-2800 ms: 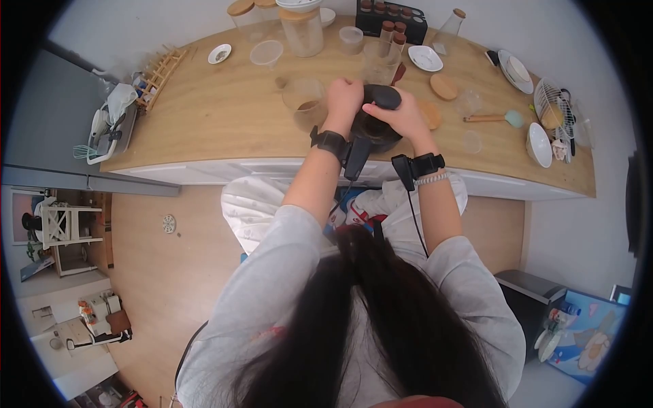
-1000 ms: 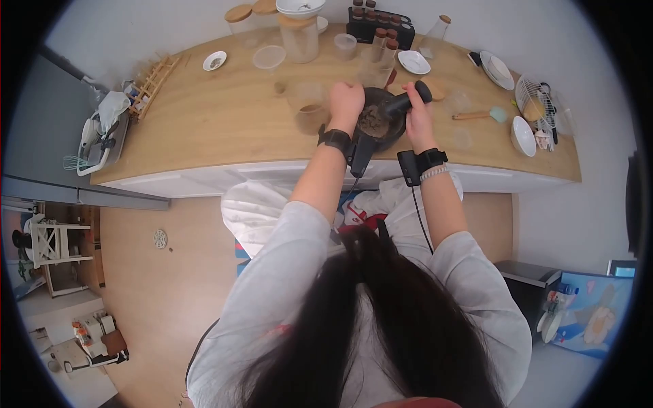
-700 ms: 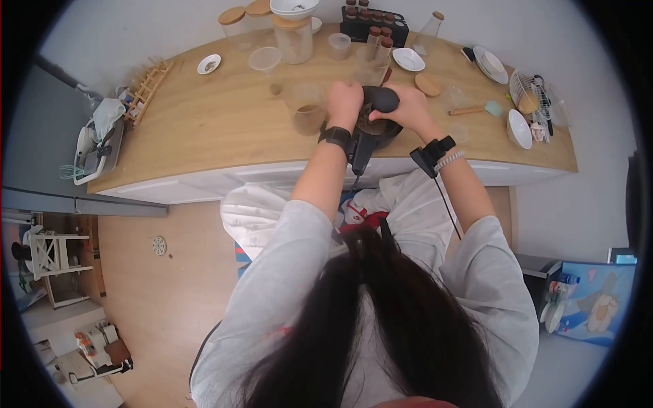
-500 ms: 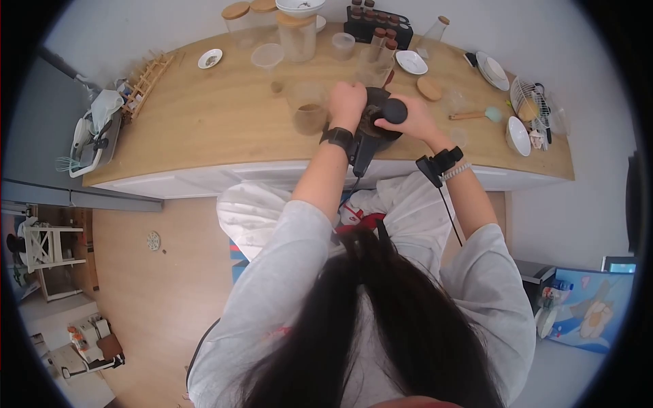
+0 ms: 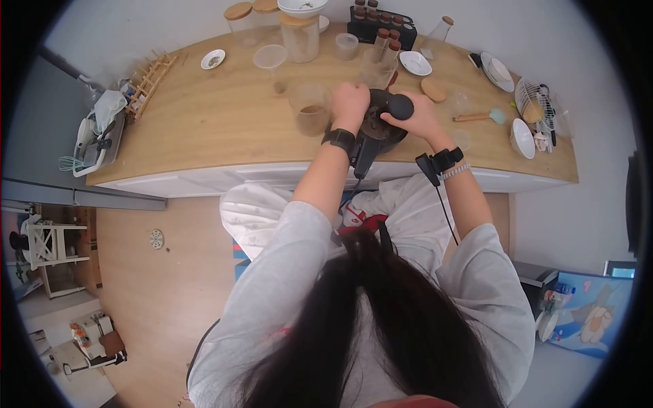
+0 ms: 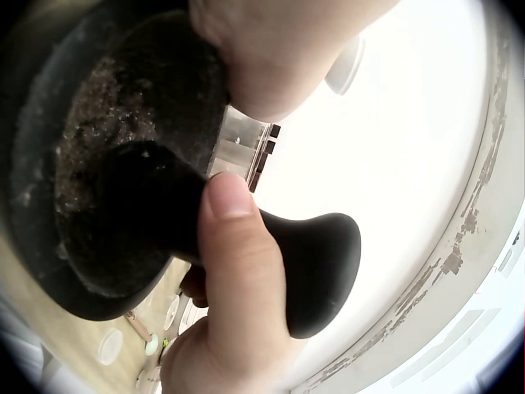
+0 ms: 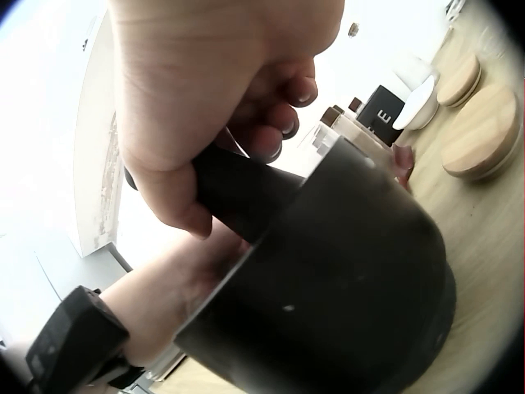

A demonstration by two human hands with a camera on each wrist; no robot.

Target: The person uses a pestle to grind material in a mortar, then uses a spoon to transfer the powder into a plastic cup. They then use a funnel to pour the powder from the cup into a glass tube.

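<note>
A black mortar (image 7: 353,271) stands near the counter's front edge with brown, crumbly ground matter (image 6: 102,115) inside. My left hand (image 5: 350,107) grips its left rim, fingers curled over the edge. My right hand (image 5: 420,117) holds a black pestle (image 6: 316,263) by the handle, the thumb lying along it in the left wrist view. The pestle's rounded top leans towards the right of the bowl in the head view, and its lower end is down in the ground matter, mostly in shadow. Left of the mortar is a clear glass vessel (image 5: 311,112) with brown contents.
Behind the mortar stand a clear container (image 5: 378,64) and corked tubes. Wooden lids (image 5: 433,89) and a spatula (image 5: 480,117) lie to the right, near a white bowl (image 5: 523,138). A glass funnel-like piece (image 5: 271,58) and lidded jars (image 5: 300,41) stand further back.
The pestle has swung from leaning far right to more upright over the bowl, then slightly right again, with my right hand turning along. My left hand stays at the mortar's rim.
</note>
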